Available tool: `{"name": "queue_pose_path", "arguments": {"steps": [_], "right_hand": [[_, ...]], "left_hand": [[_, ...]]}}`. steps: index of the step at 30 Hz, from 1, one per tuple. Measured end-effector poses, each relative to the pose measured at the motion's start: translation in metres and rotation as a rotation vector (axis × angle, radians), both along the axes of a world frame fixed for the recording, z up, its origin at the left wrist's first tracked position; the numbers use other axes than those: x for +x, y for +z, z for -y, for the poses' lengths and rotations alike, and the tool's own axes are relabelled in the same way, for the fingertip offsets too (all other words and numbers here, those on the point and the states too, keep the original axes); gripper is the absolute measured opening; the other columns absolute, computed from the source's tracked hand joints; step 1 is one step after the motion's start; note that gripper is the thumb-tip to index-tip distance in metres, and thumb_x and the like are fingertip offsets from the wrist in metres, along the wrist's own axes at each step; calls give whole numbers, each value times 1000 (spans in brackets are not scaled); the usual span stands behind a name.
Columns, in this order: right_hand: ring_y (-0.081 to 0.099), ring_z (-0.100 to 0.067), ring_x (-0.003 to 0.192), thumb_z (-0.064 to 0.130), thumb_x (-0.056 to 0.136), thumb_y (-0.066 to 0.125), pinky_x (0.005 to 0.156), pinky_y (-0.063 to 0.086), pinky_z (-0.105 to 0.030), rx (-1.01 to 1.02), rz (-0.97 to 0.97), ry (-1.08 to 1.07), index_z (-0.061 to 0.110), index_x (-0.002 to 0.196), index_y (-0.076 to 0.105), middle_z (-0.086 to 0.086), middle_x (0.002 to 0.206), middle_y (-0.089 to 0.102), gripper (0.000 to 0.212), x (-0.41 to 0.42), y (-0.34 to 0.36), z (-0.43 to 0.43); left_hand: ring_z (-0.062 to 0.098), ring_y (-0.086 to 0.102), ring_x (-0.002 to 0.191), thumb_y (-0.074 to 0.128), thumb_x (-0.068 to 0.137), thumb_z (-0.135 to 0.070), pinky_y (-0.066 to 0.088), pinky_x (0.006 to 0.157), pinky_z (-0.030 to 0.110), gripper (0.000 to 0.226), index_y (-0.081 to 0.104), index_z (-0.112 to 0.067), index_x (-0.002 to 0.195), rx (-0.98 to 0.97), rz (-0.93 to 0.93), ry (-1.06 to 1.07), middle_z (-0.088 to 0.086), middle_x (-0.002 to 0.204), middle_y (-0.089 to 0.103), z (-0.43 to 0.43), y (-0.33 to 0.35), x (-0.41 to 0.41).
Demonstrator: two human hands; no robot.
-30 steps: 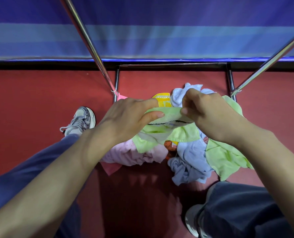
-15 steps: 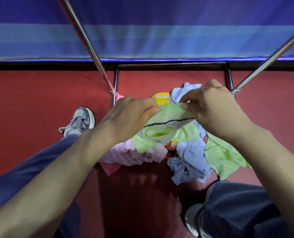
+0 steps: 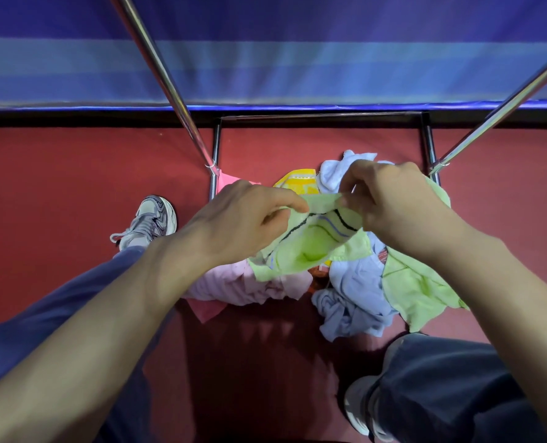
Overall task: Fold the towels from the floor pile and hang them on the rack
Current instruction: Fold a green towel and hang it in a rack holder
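A light green towel with dark stripes hangs bunched above the floor pile. My left hand pinches its top edge on the left, and my right hand pinches the same edge on the right. Below lies the pile: a pink towel, a pale blue towel, another green towel, a yellow towel and a white cloth. Two slanted metal rack poles, the left pole and the right pole, rise on either side of the pile.
The rack's low base frame runs along the back, in front of a blue striped wall cloth. The floor is red. My left shoe and right shoe stand near the pile.
Both hands have shifted along the green towel's top edge and lifted it a little, so more of its striped face shows. The pile has not moved.
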State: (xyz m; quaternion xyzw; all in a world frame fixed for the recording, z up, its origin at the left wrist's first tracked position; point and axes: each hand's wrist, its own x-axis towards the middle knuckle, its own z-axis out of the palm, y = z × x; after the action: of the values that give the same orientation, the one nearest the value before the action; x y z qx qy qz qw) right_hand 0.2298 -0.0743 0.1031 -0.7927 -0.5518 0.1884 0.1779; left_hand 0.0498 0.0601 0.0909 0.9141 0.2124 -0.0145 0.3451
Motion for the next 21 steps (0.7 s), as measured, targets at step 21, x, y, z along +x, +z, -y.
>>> {"name": "queue_pose_path", "arguments": {"steps": [21], "right_hand": [[63,-11,63,8,74,74,69,54,-34,201,-243,53,13,92,70,8,69,66,20,-32,-12,-1]], "left_hand": [[21,74,95,61,93,7,58,94,40,48,53,-2,139,-704,-21,339,13,98,77,3,0,10]]}}
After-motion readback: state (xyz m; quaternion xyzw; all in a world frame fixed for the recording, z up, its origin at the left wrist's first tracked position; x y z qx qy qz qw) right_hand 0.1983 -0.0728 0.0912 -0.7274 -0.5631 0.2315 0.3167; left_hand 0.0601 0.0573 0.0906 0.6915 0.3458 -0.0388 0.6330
